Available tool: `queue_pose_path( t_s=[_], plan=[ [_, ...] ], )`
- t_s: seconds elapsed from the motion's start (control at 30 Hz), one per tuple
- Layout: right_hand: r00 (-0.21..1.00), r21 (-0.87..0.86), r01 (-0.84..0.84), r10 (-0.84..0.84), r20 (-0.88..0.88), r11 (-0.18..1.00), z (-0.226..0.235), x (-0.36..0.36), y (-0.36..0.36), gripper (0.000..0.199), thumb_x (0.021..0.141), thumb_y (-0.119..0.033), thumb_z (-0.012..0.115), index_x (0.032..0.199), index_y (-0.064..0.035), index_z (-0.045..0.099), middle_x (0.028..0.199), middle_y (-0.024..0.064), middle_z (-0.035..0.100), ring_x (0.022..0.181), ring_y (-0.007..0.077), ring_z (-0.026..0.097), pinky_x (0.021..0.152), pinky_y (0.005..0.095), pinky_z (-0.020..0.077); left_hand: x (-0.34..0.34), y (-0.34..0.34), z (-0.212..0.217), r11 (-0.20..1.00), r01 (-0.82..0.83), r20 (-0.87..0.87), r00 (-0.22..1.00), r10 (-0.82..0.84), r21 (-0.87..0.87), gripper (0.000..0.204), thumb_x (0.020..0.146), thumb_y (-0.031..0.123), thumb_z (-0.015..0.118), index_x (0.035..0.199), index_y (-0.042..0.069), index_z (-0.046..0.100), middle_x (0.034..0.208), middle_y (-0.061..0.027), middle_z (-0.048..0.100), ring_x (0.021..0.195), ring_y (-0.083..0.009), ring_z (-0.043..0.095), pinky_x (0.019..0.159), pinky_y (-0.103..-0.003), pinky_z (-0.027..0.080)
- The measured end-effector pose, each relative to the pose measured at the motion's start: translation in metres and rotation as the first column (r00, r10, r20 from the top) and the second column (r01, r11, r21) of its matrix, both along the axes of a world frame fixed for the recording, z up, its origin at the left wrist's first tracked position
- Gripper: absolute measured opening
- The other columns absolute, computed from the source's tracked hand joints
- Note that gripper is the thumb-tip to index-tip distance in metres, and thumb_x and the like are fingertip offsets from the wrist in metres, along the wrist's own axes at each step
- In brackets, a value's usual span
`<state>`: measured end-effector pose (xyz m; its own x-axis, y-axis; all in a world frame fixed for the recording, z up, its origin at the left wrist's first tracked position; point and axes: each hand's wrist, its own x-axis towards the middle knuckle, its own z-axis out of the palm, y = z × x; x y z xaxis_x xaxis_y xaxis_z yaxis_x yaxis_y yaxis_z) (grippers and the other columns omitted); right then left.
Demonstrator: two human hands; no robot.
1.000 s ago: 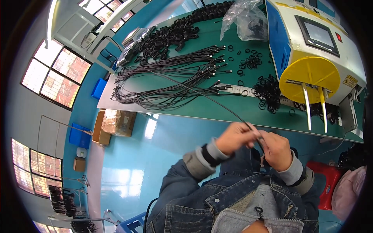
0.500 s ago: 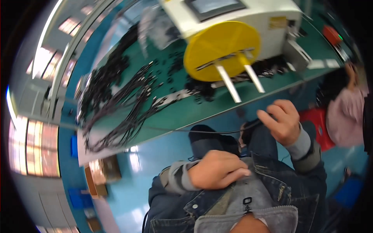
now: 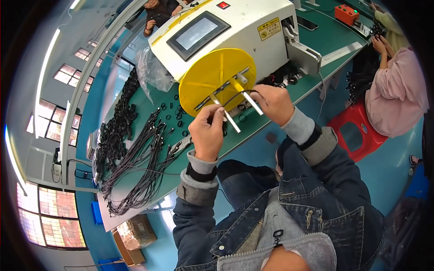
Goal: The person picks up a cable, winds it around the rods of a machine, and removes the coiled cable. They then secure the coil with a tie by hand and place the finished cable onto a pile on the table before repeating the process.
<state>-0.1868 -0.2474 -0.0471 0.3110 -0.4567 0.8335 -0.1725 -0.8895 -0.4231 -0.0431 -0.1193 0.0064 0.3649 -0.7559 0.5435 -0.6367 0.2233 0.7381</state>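
Both hands pinched shut on thin black cable (image 3: 233,97) at the pegs of yellow winding disc (image 3: 217,81): left hand (image 3: 209,131) below, right hand (image 3: 271,103) beside. Cable likely light, limp, springy; best gripped close to the pegs

The thin black cable (image 3: 233,97) vanishes into the closed fingers of the left hand (image 3: 209,131) and the right hand (image 3: 271,103), so both ends are hidden. The round yellow winding disc (image 3: 212,81) loses its lower edge behind those hands. The co-worker in a pink top (image 3: 395,90) is cut by the right rim; what those small hands (image 3: 379,43) hold can't be told.
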Motion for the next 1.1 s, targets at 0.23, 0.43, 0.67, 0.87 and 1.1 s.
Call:
queue_pose_path(
  t_s=[0.23, 0.43, 0.67, 0.87, 1.1],
  plan=[
    [0.972, 0.071, 0.123, -0.106, -0.209, 0.99, 0.002, 0.024, -0.026, 0.025, 0.082, -0.025, 0.058, 0.07, -0.0043, 0.053, 0.06, 0.0155, 0.057, 0.056, 0.0321, 0.058, 0.051, 0.0384, 0.0472, 0.006, -0.022, 0.006, 0.998, -0.028, -0.066, 0.997, 0.031, 0.057, 0.013, 0.081, 0.007, 0.062, 0.087, -0.005, 0.062, 0.066, -0.0057, 0.061, 0.057, -0.0055, 0.05, 0.053, -0.02, 0.042],
    [0.946, 0.193, 0.259, -0.208, -0.248, 0.946, -0.005, 0.021, -0.03, 0.026, 0.08, -0.027, 0.061, 0.071, -0.0039, 0.053, 0.056, 0.0159, 0.055, 0.053, 0.0354, 0.056, 0.049, 0.0427, 0.0449, 0.006, -0.021, 0.006, 0.997, -0.079, 0.001, 0.997, 0.079, 0.025, 0.013, 0.08, 0.007, 0.062, 0.086, -0.004, 0.062, 0.068, -0.0069, 0.062, 0.06, -0.0076, 0.053, 0.056, -0.022, 0.044],
    [0.983, 0.304, 0.169, -0.14, -0.115, 0.938, -0.049, -0.026, 0.012, 0.018, 0.078, -0.022, 0.062, 0.074, -0.0054, 0.056, 0.057, 0.0149, 0.055, 0.053, 0.034, 0.056, 0.048, 0.0402, 0.0443, 0.012, 0.01, -0.008, 0.96, -0.202, 0.16, 0.959, 0.234, -0.191, 0.014, 0.079, 0.003, 0.061, 0.091, -0.005, 0.062, 0.074, -0.0096, 0.062, 0.065, -0.0127, 0.056, 0.061, -0.024, 0.045],
    [0.987, 0.38, 0.109, -0.055, -0.15, 0.919, -0.067, -0.05, 0.033, 0.016, 0.078, -0.02, 0.06, 0.073, -0.0052, 0.056, 0.057, 0.0146, 0.057, 0.054, 0.0325, 0.058, 0.049, 0.0404, 0.0456, -0.004, 0.013, -0.001, 0.956, -0.172, 0.348, 0.904, 0.249, -0.237, 0.016, 0.079, 0.003, 0.063, 0.094, -0.002, 0.063, 0.069, -0.0119, 0.057, 0.057, -0.0197, 0.054, 0.053, -0.028, 0.043],
    [0.985, 0.496, 0.027, 0.062, -0.162, 0.868, -0.067, -0.058, 0.036, 0.014, 0.077, -0.014, 0.061, 0.074, -0.0011, 0.058, 0.058, 0.0152, 0.056, 0.052, 0.0302, 0.057, 0.047, 0.0354, 0.0434, -0.008, 0.014, -0.01, 0.959, -0.185, 0.359, 0.899, 0.253, -0.213, 0.02, 0.08, 0.004, 0.062, 0.099, -0.001, 0.062, 0.066, -0.0112, 0.053, 0.053, -0.0194, 0.05, 0.05, -0.029, 0.041]
  ],
)
